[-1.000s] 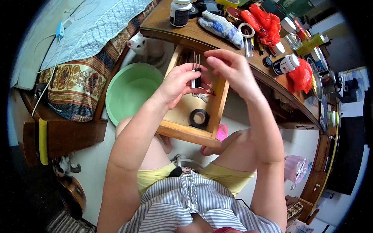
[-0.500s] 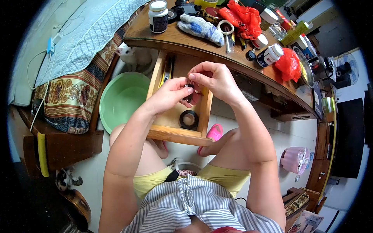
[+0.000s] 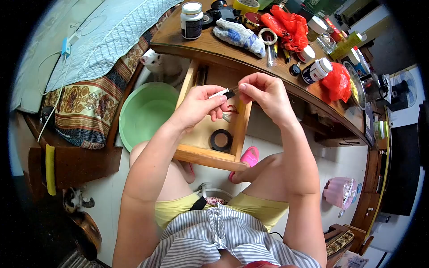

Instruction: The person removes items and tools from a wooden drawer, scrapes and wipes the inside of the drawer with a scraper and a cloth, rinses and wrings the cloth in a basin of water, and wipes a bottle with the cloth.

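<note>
My left hand (image 3: 199, 106) is closed around a small white stick-like piece (image 3: 218, 94) with a black part (image 3: 229, 94) at its right end. Thin brownish strands run from there to the fingertips of my right hand (image 3: 267, 94), which pinch them; their exact kind is too small to tell. Both hands are above an open wooden drawer (image 3: 208, 156). Inside it lie a roll of black tape (image 3: 229, 141), a red loop (image 3: 232, 108) partly behind my left fingers, and dark long items (image 3: 202, 75) along the left wall.
The desktop (image 3: 174, 41) holds a white-capped bottle (image 3: 191, 22), a patterned cloth bundle (image 3: 239, 36), red plastic bags (image 3: 290, 29) and a second bottle (image 3: 316, 71). A green basin (image 3: 149, 111) stands left of the drawer, with a white cat (image 3: 163, 66) behind it.
My right hand has moved a little right, away from the left, and the white piece and strands between them now show. The whole view has shifted slightly.
</note>
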{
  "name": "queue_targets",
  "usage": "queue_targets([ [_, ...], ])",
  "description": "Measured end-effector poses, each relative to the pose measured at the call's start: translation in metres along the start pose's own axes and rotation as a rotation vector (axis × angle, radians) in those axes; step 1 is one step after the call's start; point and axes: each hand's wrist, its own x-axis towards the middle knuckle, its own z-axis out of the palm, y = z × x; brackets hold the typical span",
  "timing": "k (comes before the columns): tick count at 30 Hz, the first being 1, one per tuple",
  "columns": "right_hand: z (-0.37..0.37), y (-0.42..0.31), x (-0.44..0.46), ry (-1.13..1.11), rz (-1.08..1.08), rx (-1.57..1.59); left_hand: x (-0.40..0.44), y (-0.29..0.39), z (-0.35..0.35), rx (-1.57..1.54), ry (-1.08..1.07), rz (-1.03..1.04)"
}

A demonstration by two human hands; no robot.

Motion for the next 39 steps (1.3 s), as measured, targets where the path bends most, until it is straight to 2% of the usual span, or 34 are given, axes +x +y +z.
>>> queue_targets([
  [2,-0.003,-0.01,-0.004,-0.063,0.049,-0.198,-0.002,0.0,-0.008,0.108,-0.029,-0.049],
  [5,0.0,-0.015,-0.014,-0.088,-0.204,-0.581,-0.003,-0.001,-0.01,0.237,-0.036,-0.069],
  [7,0.003,-0.007,-0.016,-0.117,-0.318,-0.651,-0.002,-0.004,-0.013,0.312,-0.032,-0.072],
  [10,0.006,-0.001,-0.023,-0.161,-0.231,-0.699,-0.003,-0.005,-0.01,0.503,-0.019,0.004],
  [15,0.001,0.004,-0.031,-0.266,-0.01,-0.703,-0.002,-0.006,0.0,0.609,-0.032,0.02],
  [16,-0.001,0.004,-0.033,-0.238,-0.028,-0.696,-0.002,-0.006,0.002,0.632,-0.039,0.012],
  [18,-0.007,0.005,-0.038,-0.18,-0.063,-0.679,0.003,-0.014,0.005,0.395,0.034,0.169],
  [19,-0.011,0.006,-0.039,-0.081,-0.004,-0.566,0.005,-0.016,0.006,0.275,0.071,0.246],
  [21,-0.022,0.007,-0.037,0.133,0.071,-0.135,0.005,-0.011,-0.005,0.251,0.164,0.276],
  [23,-0.039,0.014,-0.032,0.297,0.116,0.289,0.003,-0.007,-0.013,0.203,0.21,0.206],
  [24,-0.047,0.02,-0.029,0.336,0.155,0.394,0.003,-0.007,-0.015,0.212,0.206,0.194],
  [27,-0.06,0.038,-0.021,0.393,0.288,0.502,0.004,-0.01,-0.012,0.229,0.184,0.163],
  [30,-0.062,0.044,-0.015,0.412,0.315,0.572,0.005,-0.015,-0.007,0.23,0.156,0.152],
  [39,-0.071,0.046,-0.015,0.28,0.369,0.767,0.004,-0.011,-0.007,0.217,0.173,0.162],
])
